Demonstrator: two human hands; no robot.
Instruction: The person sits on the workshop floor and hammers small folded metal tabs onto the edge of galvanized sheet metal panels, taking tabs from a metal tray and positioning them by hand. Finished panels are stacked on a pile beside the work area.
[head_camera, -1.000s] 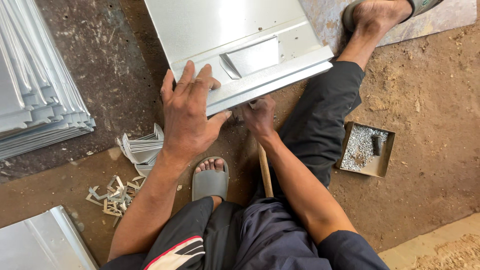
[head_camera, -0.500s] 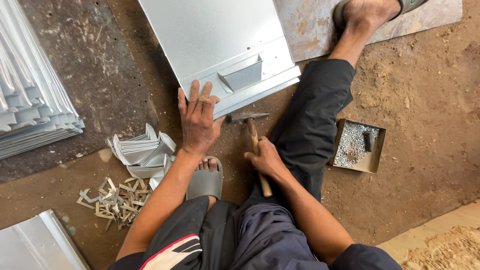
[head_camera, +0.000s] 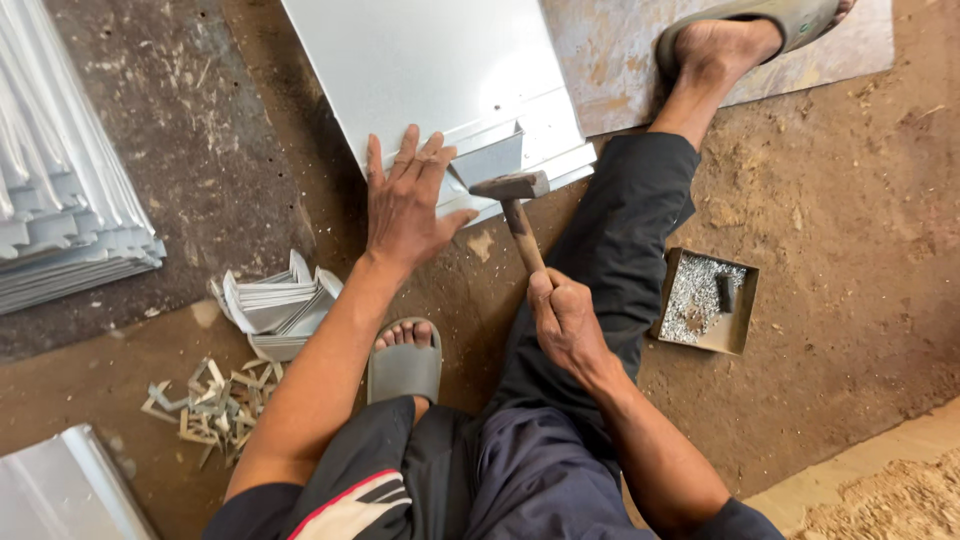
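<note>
Both hands share the work: left hand (head_camera: 408, 200) pressed flat, fingers spread, steadying the sheet-metal panel (head_camera: 430, 75), right hand (head_camera: 565, 322) gripping the hammer (head_camera: 512, 198) handle low for square blows on the bracket (head_camera: 487, 160).

— What is the person wearing?
— Dark trousers (head_camera: 600, 250), dark shorts with a red-and-white stripe (head_camera: 350, 505), grey slide sandals (head_camera: 404, 370); arms bare.
— Sleeves?
— Short and dark.

Wooden-handled hammer (head_camera: 520, 215), head over grey sheet-metal panel's (head_camera: 420, 70) folded edge
</note>
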